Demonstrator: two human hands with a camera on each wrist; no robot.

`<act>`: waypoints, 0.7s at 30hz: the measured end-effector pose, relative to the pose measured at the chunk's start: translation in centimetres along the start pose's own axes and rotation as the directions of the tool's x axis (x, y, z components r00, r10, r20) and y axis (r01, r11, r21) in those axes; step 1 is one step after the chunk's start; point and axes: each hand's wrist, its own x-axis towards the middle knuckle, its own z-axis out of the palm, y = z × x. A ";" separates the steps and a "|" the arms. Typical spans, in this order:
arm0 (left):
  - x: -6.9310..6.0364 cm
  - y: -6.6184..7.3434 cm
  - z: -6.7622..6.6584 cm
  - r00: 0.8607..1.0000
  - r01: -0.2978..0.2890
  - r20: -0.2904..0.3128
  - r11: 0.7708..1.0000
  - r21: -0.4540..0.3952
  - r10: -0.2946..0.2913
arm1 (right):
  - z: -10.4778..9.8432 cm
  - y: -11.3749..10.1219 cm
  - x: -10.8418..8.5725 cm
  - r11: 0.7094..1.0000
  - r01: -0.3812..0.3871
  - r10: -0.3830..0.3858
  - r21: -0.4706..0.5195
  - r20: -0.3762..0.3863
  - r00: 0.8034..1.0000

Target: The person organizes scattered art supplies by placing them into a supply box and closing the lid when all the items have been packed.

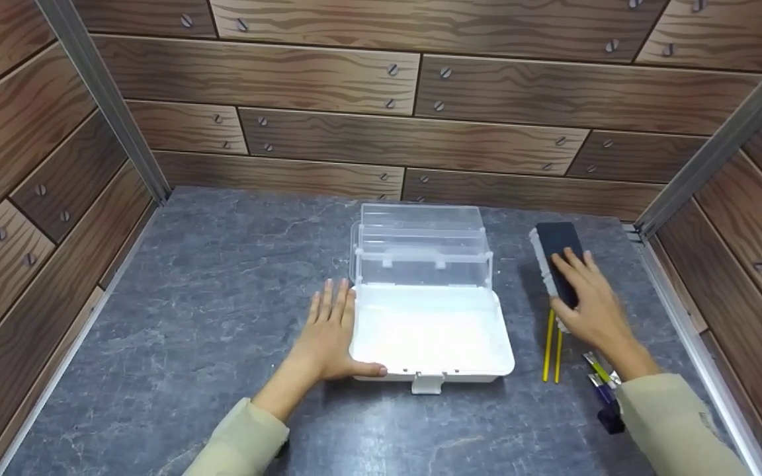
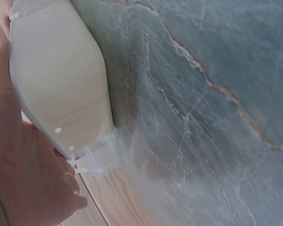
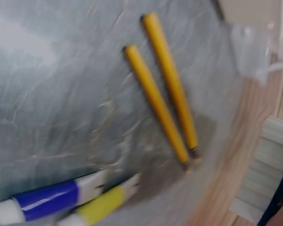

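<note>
Box: white [image 1: 430, 334], open, seated on the bench [image 1: 235, 264]; bright floor exposed from wall to wall, glare washing out fine detail.
Clear trays: raised [image 1: 424, 241] along the box's 12 o'clock edge; detail within cannot be made out.
Latch: white [image 1: 427, 383], at the box's 6 o'clock edge.
Left hand: set [image 1: 331, 337] at the box's 9 o'clock side; fingers straight and slightly spread along the wall, thumb laid across the corner at 8 o'clock.
Block: black top [image 1: 556, 277], ribbed white sides; located at 2 o'clock from the box, well apart from it.
Right hand: over the block [image 1: 592, 301], reaching in from 5 o'clock; fingers spread across the top, gripping it against the thumb at the lower edge. Block lies directly beneath the fingers.
Yellow sticks: two [image 1: 553, 350], on the bench at 3 o'clock from the box, side by side.
Tubes: one blue [image 3: 47, 200], one yellow [image 3: 104, 206], white-capped, lying just beside each other near the sticks.
</note>
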 end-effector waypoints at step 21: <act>0.0 -0.1 -0.2 1.000 -0.026 0.010 0.999 0.019 0.025 | -1.1 -10.7 0.4 0.888 0.456 -0.459 0.060 0.027 0.888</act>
